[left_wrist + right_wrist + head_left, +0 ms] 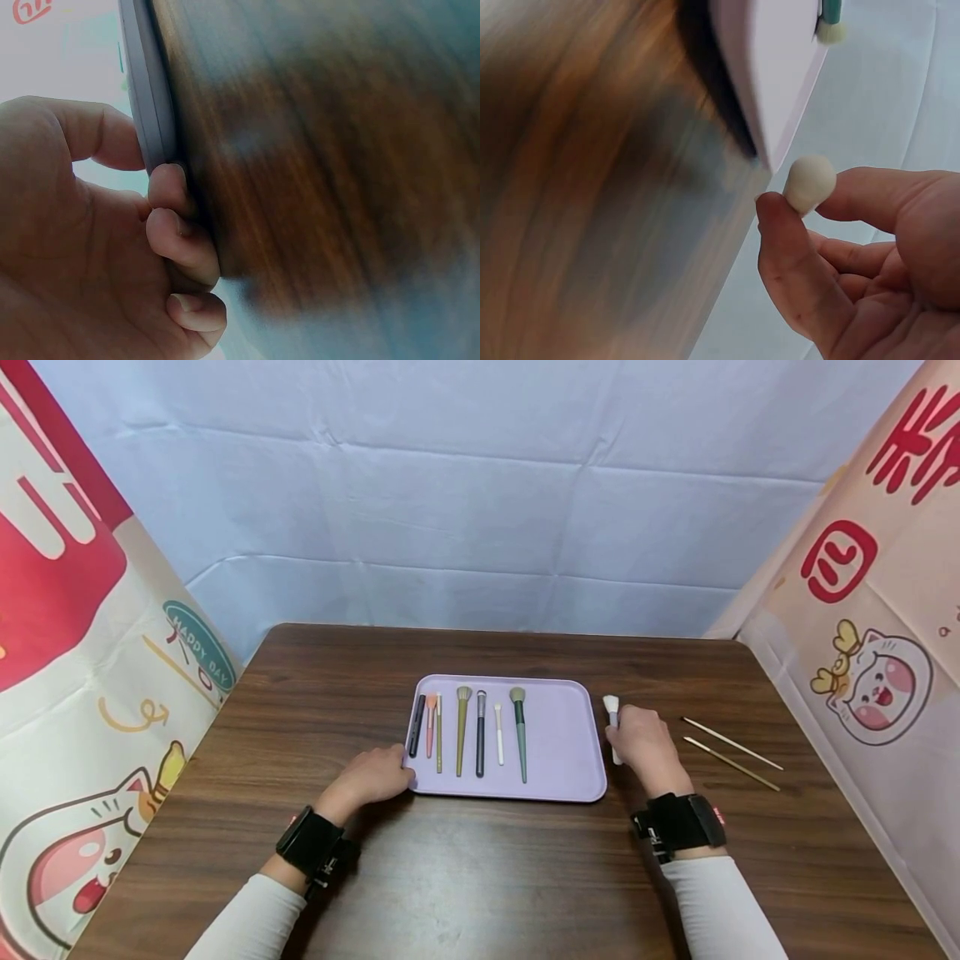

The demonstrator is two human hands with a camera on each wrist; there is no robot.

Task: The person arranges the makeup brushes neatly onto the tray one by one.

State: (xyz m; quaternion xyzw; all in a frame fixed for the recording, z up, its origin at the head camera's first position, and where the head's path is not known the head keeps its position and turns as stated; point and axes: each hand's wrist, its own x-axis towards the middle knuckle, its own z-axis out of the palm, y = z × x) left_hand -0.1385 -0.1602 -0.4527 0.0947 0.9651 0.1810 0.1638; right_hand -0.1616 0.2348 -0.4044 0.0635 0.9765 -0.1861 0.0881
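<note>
A lilac tray (564, 739) lies on the table with several makeup brushes side by side on it, including a black one (417, 727), a pink one (430, 727) and a green one (520, 727). My left hand (372, 775) grips the tray's lower left corner; the left wrist view has the thumb and fingertips on its rim (150, 82). Just right of the tray, my right hand (647, 745) pinches a white-tipped makeup brush (611, 703). Its pale rounded handle end (810, 184) shows between thumb and forefinger in the right wrist view.
Two thin sticks, a pale one (731, 743) and a darker one (731, 763), lie on the wooden table (480, 877) right of my right hand. A pale cloth (465, 510) hangs behind the table, with printed sheets (892, 635) at both sides.
</note>
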